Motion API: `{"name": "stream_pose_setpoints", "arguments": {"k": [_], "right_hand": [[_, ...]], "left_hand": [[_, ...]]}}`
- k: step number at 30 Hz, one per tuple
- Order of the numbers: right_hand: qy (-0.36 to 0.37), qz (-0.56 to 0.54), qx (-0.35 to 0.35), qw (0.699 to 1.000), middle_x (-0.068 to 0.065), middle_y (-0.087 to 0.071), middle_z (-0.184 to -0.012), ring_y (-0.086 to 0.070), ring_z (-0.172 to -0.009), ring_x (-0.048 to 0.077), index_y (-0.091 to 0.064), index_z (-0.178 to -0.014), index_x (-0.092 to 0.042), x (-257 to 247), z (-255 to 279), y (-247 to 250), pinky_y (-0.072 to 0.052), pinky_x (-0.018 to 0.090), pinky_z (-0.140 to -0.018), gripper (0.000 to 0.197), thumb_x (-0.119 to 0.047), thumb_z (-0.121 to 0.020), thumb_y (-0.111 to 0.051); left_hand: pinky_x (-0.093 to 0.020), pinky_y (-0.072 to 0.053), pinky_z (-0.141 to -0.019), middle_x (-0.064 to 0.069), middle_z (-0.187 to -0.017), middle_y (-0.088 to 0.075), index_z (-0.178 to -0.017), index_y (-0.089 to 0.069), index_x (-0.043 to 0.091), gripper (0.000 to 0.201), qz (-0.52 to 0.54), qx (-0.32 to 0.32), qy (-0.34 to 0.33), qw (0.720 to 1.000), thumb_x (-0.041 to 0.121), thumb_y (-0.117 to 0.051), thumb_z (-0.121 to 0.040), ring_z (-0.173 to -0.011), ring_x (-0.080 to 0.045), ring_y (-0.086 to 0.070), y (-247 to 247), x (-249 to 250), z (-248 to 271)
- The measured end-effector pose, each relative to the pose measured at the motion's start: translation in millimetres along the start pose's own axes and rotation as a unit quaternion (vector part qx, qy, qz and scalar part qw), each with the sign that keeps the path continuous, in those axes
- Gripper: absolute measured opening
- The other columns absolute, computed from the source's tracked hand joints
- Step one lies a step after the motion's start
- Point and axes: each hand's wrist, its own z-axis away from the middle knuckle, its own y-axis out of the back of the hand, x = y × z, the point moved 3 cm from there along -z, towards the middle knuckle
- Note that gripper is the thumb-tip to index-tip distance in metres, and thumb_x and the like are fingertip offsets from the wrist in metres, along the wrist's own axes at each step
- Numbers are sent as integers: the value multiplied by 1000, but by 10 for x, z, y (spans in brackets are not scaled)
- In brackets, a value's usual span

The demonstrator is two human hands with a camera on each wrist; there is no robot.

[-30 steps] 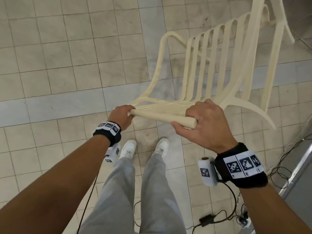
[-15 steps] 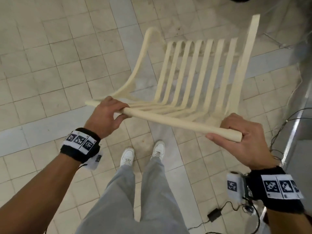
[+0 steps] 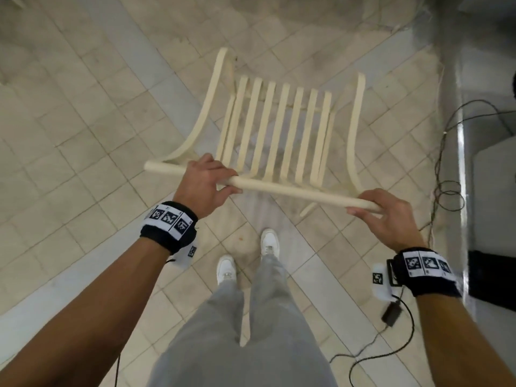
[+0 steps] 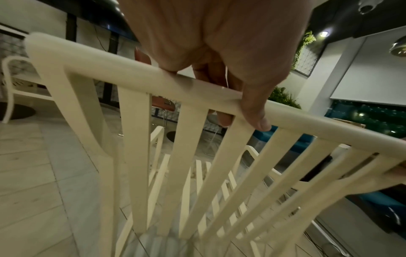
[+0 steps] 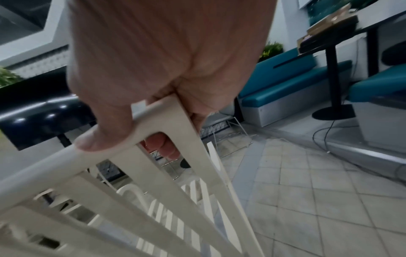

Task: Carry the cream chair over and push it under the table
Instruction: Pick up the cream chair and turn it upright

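Note:
The cream slatted chair (image 3: 282,129) hangs upright in front of me over the tiled floor, its back towards me. My left hand (image 3: 208,181) grips the round top rail left of its middle, fingers wrapped over it. My right hand (image 3: 382,212) grips the rail's right end. In the left wrist view the left hand (image 4: 222,78) curls round the rail (image 4: 123,67) above the slats. In the right wrist view the right hand (image 5: 140,111) clasps the chair's upper corner (image 5: 167,113). A dark table on a pedestal (image 5: 331,69) stands at the right.
Black cables (image 3: 446,191) and a power brick (image 3: 392,312) lie on the floor at my right, beside a metal edge (image 3: 462,163). Teal benches (image 5: 285,83) line the wall. Another white chair (image 4: 15,81) stands far left. My feet (image 3: 248,258) are just behind the chair.
I have turned with the chair: it swung from pointing up-right to straight ahead, its back now square to me. Both hands keep their grip on the top rail, spread wider apart.

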Motion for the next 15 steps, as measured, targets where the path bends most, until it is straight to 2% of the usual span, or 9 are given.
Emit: {"name": "stream_pose_setpoints", "arguments": {"k": [3,5,7,9,10,13,15], "right_hand": [[-2,20,4,1000,0,-71,-92,-65,-83,18,-71,-102,-15,169,24,46,-51,30,-77,64,-72,-77,-63],[-5,34,6,999,1,-71,-94,-65,-83,18,-71,-104,-13,284,45,68,-52,30,-77,74,-80,-75,-57],[-27,30,7,999,1,-71,-95,-64,-83,16,-72,-105,-13,403,86,87,-49,26,-78,82,-85,-72,-54],[-47,32,8,998,1,-71,-94,-63,-82,16,-72,-106,-11,506,137,90,-46,24,-77,85,-85,-69,-55],[-56,38,9,998,2,-71,-95,-64,-82,18,-72,-106,-11,544,147,88,-45,25,-77,80,-80,-70,-60],[-78,50,7,996,7,-72,-97,-65,-85,24,-72,-105,-9,570,140,67,-43,27,-78,50,-50,-77,-77],[-86,59,17,994,8,-71,-100,-64,-89,24,-71,-105,-9,523,146,34,-44,28,-81,37,-36,-81,-80]], "left_hand": [[-43,-48,-68,4,-80,-73,-96,-79,23,40,1,-3,2,1000,57,-72,-75,-80,-19,-52,-105,104,-32],[-39,-48,-68,3,-81,-75,-94,-80,23,40,0,-3,-2,1000,56,-73,-73,-78,-18,-53,-185,192,-55],[-36,-49,-68,3,-80,-76,-93,-80,23,40,-3,-7,2,1000,56,-74,-71,-79,-17,-55,-287,292,-75],[-40,-51,-71,5,-80,-75,-93,-79,26,41,-8,-21,18,1000,58,-72,-71,-82,-18,-57,-390,392,-65],[-42,-51,-73,6,-80,-75,-94,-79,27,41,-15,-26,24,999,59,-70,-71,-84,-19,-57,-428,428,-61],[-44,-48,-77,6,-82,-75,-95,-78,27,40,-17,-27,44,998,59,-70,-72,-87,-21,-58,-451,445,-62],[-44,-48,-80,5,-82,-76,-97,-78,26,39,-4,-31,51,998,56,-73,-71,-86,-21,-58,-413,445,-79]]}}
